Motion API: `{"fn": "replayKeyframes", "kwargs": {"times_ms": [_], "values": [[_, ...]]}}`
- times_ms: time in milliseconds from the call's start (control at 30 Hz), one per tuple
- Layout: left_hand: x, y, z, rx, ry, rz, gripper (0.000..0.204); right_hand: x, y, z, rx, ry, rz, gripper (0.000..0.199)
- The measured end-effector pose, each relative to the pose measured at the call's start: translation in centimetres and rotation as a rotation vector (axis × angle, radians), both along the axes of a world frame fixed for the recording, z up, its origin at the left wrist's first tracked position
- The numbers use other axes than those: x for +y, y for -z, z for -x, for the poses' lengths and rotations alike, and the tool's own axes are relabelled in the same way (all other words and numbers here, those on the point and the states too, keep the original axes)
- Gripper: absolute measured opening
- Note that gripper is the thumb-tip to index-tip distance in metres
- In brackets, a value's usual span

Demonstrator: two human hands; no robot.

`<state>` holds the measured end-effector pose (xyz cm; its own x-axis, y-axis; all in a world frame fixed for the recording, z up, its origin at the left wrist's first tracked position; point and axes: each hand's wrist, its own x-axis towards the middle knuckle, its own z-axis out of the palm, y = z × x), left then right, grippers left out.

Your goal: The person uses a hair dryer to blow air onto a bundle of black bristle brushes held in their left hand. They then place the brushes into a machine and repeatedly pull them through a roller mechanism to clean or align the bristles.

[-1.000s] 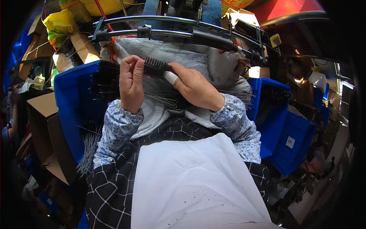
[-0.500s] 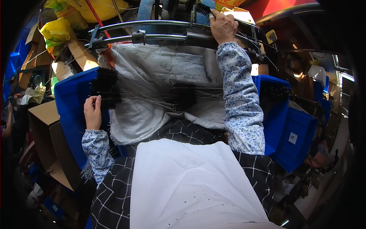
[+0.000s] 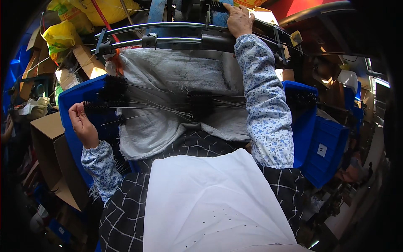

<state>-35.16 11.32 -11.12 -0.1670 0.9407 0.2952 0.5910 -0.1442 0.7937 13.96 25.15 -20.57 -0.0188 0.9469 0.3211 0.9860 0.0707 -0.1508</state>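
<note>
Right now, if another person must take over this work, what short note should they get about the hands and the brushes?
Left hand: closed on the end of a black bottle brush, over the blue bin at the left.
Right hand: stretched up, resting on the metal frame at the top; it holds no brush.
Brushes: several wire-handled brushes lie across the grey cloth on the lap; more stand in the blue bin on the right.
Done: one brush reached the left bin.
Left: the brushes on the cloth appear not yet moved.
</note>
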Motion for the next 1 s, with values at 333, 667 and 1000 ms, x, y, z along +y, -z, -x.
{"fn": "replayKeyframes", "kwargs": {"times_ms": [333,667,1000], "values": [[2.1,-5.0,5.6,-0.467,0.020,-0.302,0.012,-6.0,-4.3,2.9,0.132,0.362,-0.052,0.040],[0.9,-8.7,7.9,0.679,-0.296,-0.625,0.015,-4.1,-3.6,6.5,0.190,0.316,-0.152,0.038],[0.8,-7.2,9.3,0.433,-0.261,-0.630,0.026,-3.1,-4.3,9.6,0.207,0.340,-0.069,0.039]]}}
